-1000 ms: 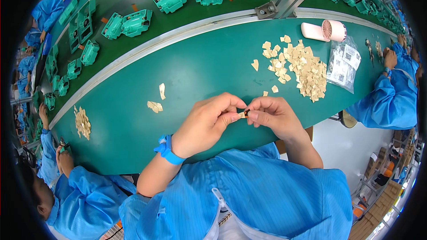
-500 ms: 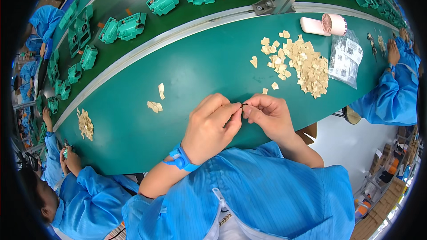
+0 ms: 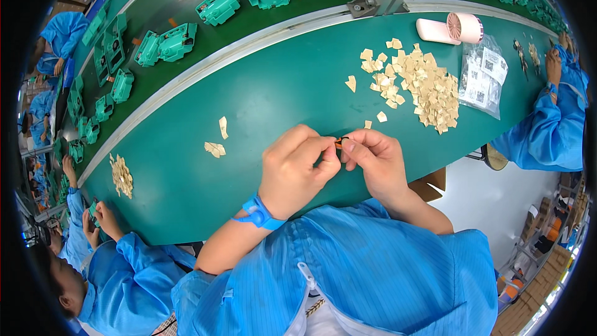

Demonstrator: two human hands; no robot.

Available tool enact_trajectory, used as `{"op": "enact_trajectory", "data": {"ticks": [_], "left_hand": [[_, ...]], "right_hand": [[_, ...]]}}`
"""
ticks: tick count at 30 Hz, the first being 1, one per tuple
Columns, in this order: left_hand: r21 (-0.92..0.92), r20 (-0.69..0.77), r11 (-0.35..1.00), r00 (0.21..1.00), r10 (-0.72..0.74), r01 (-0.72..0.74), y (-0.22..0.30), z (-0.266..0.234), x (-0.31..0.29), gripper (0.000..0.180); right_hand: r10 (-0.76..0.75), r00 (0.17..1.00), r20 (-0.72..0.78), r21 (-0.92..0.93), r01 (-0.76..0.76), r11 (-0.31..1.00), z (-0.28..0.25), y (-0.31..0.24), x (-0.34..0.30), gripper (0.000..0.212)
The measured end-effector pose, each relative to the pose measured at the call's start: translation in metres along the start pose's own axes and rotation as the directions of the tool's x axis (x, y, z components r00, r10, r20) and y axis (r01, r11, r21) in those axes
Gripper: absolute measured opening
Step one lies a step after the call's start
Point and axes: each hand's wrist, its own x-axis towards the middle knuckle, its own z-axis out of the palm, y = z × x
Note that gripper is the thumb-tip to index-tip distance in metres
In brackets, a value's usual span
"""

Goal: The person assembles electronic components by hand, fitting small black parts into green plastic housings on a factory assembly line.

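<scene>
A small dark piece with an orange part [image 3: 339, 143] sits between the fingertips of both hands, above the near side of the green table; its kind is too small to make out. My left hand [image 3: 295, 167], with a blue wrist strap [image 3: 257, 213], pinches it from the left. From the right, my right hand [image 3: 377, 160] grips it between thumb and fingers. Nearest to the hands on the table are scattered cream paper-like scraps [image 3: 381, 116], with a large heap of them [image 3: 429, 87] farther right.
Two scraps [image 3: 215, 149] lie to the left, and a smaller heap [image 3: 121, 176] is at the far left. Behind a metal rail, green housings [image 3: 177, 42] stand on a conveyor. A pink handheld fan [image 3: 463, 28] and plastic bag [image 3: 482, 78] lie right. Co-workers in blue sit both sides.
An orange part now shows on the small piece between my fingers. Both hands keep nearly the same place, their fingers slightly shifted. The view has tilted a little, and green housings appear farther left.
</scene>
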Motion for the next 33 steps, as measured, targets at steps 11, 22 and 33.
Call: {"op": "enact_trajectory", "data": {"ticks": [11,22,33], "left_hand": [[-0.291,0.246,0.897,0.932,-0.266,0.333,-0.020,0.019,0.034,0.005],[-0.324,0.275,0.942,0.961,0.012,0.081,-0.028,0.057,0.048,0.019],[-0.455,0.777,0.456,0.591,-0.215,0.765,-0.004,0.003,0.052,0.024]], "right_hand": [[-0.499,0.846,-0.187,-0.293,0.437,0.850,-0.054,-0.022,-0.003,0.016],[-0.827,0.404,0.390,-0.779,0.624,-0.062,-0.079,-0.042,0.005,0.031],[-0.786,0.224,0.576,-0.690,0.649,-0.321,-0.059,-0.048,0.029,0.041]]}}
